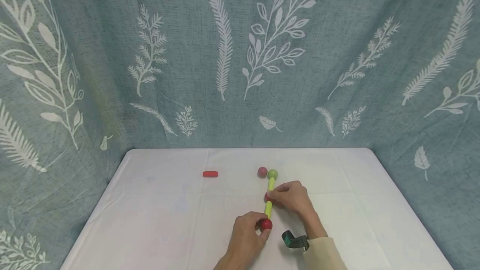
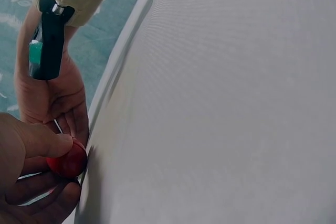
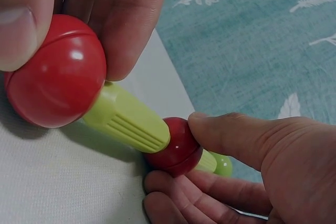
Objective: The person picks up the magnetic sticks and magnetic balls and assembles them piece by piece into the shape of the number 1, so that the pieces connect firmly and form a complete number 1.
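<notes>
A chain of balls and rods runs away from me on the white table. At its near end my left hand [image 1: 245, 234] pinches a red ball [image 1: 266, 224] between thumb and fingers. From that ball a ribbed yellow-green rod [image 3: 128, 121] leads to a second red ball [image 3: 176, 148], which my right hand [image 1: 292, 197] grips from the right. Past it, another yellow-green rod [image 1: 271, 184] ends in a green ball [image 1: 273, 173]. In the left wrist view the near red ball [image 2: 68, 160] shows between thumb and curled fingers.
A loose red ball [image 1: 262, 172] lies just left of the green ball. Farther left rests a short red rod [image 1: 210, 174]. The white table [image 1: 157, 220] meets a blue-green leaf-patterned curtain [image 1: 187, 53] at the back. A dark wrist camera [image 1: 294, 240] sits at the right wrist.
</notes>
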{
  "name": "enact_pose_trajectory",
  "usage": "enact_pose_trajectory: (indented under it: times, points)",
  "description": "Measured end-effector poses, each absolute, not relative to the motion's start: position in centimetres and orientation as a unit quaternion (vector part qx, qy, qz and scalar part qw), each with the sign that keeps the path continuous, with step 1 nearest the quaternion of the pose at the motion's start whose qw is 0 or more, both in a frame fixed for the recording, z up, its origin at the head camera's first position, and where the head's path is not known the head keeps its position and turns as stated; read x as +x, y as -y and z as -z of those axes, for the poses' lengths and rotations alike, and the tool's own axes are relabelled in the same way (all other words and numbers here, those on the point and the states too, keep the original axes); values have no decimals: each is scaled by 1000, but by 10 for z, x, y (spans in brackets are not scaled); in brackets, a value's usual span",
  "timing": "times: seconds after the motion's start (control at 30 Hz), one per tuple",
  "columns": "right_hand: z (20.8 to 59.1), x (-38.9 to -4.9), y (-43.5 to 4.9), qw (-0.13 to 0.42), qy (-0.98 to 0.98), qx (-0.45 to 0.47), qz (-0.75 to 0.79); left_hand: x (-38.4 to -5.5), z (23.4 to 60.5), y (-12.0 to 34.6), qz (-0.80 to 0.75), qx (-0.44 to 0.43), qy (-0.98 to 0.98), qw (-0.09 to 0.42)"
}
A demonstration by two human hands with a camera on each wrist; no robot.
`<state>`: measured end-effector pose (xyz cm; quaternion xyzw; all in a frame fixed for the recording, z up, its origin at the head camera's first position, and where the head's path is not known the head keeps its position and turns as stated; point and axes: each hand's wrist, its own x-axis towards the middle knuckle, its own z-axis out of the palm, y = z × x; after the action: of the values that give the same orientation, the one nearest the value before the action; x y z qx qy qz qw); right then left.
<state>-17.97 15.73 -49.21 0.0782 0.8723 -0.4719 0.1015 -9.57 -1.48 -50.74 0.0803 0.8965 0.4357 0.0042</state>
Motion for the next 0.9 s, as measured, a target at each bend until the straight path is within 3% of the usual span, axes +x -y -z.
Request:
enact_pose_trajectory:
  times: [0.5, 0.9]
  points:
    - [491, -181, -157, 105, -872, 75, 473, -96, 499, 26, -436, 68, -897, 37]
    - [491, -187, -159, 99, -879, 77, 460, -135, 479, 107, -497, 36, -866, -41]
